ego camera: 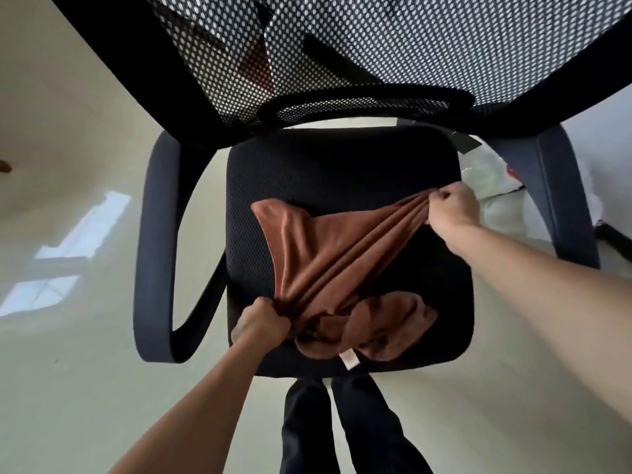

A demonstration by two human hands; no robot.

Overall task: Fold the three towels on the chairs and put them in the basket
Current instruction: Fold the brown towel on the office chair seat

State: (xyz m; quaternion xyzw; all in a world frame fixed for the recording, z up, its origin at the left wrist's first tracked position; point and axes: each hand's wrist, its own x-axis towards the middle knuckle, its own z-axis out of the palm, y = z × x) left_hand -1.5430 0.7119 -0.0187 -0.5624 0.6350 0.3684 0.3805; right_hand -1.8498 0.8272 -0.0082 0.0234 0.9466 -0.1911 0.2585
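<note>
A rust-brown towel (328,254) lies bunched on the black seat of an office chair (307,165). My left hand (261,325) grips one bunched end near the seat's front left. My right hand (451,208) pinches another part at the seat's right side. Between the two hands the cloth is stretched into tight diagonal folds. A loose heap of the same towel with a white label (350,360) rests near the front edge. No basket and no other towels are in view.
The chair's mesh backrest (376,46) rises at the top, with dark armrests at the left (154,241) and right (561,186). Clear plastic wrapping (489,172) lies on the pale floor beyond the right armrest. My dark trouser legs (342,425) stand before the seat.
</note>
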